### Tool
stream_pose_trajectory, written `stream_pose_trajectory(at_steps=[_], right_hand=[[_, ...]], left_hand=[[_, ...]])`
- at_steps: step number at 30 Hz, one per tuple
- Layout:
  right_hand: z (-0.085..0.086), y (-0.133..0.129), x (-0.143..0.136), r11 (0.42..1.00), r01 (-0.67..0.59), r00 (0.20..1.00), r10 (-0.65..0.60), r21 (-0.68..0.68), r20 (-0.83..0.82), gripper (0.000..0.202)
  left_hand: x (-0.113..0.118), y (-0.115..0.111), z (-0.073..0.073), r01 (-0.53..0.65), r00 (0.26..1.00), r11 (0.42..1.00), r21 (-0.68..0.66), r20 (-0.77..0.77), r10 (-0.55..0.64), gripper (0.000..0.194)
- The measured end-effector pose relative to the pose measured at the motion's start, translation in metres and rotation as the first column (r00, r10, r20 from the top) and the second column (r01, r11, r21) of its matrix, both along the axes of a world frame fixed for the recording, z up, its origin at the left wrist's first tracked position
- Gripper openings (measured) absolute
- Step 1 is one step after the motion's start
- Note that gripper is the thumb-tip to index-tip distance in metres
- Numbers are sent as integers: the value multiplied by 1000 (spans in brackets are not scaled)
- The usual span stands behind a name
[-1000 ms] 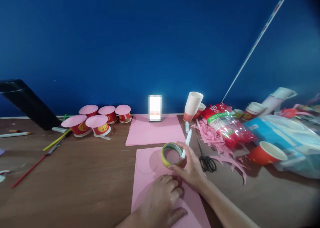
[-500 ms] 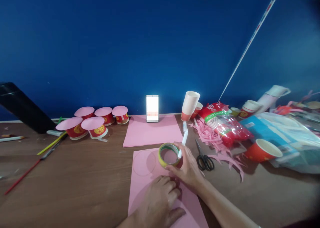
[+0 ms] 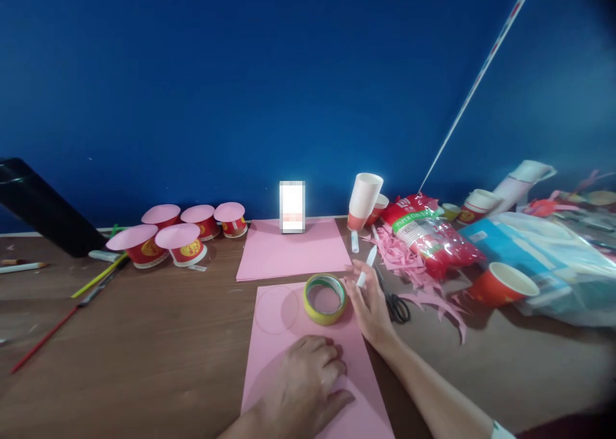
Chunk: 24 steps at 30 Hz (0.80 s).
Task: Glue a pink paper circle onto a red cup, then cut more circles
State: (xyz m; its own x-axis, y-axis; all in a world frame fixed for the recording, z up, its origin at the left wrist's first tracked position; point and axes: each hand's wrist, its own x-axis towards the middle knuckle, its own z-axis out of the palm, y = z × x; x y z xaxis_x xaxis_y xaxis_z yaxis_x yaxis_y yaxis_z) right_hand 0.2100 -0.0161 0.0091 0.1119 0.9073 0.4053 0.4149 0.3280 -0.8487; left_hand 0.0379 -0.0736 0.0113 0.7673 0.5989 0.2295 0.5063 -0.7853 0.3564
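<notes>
My right hand [image 3: 373, 307] grips a white marker [image 3: 367, 266] just right of a roll of tape [image 3: 312, 310], yellow-green outside. The tape lies flat on a sheet of pink paper [image 3: 269, 355]. To its left a drawn circle shows on the sheet. My left hand [image 3: 310, 378] rests palm down on the same paper, holding nothing, with the thumb apart and the fingers somewhat bent. Black-handled scissors [image 3: 398, 309] lie behind my right hand, partly hidden by it. The marker's cap [image 3: 355, 241] is on the table near the stacked cups.
Several red cups topped with pink discs [image 3: 177, 235] stand back left. More pink paper [image 3: 293, 259] lies under a bright blurred panel. At right are stacked paper cups [image 3: 364, 198], a red bag [image 3: 428, 237], pink scraps [image 3: 404, 259] and an orange cup [image 3: 503, 285]. A black bottle [image 3: 43, 201] leans left.
My right hand has moved off the tape roll to the right, with the marker still in it. The tape stays on the paper, and my left hand has barely moved.
</notes>
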Motion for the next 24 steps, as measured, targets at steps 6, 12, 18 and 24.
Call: stream_pose_trajectory(at_steps=[6,12,18,24], right_hand=[[0,2,2,999,42,999,-42,2,-34,34],[5,-1,0,1000,4,999,-4,-1,39,32],[7,0,1,1000,19,997,-21,20,74,29],[7,3,6,996,80,992,-84,46,94,27]], left_hand=[[2,-4,0,-47,999,998,-39,-8,46,26],[2,-5,0,-43,999,998,-36,-5,43,26],[3,-5,0,-61,998,998,-24,-12,61,47],[2,-6,2,-61,996,998,-28,-59,59,48]])
